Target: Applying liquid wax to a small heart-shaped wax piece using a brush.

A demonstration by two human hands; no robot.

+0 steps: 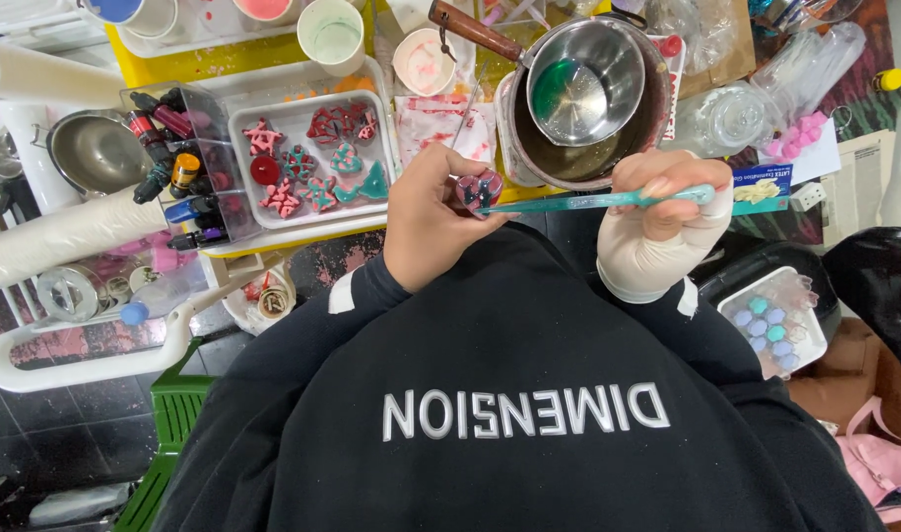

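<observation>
My left hand is raised in front of my chest and pinches a small heart-shaped piece, pink and dark, between its fingertips. My right hand, wrapped in white over palm and wrist, grips a thin teal tool held level. The tool's tip rests against the heart-shaped piece. Both hands hover over my black sweater, just in front of the worktable's edge.
A white tray with several red and teal moulded shapes lies ahead left. A small steel pot with green inside sits in a larger pot. Dye bottles, cups, a steel bowl and a tray of blue beads surround me.
</observation>
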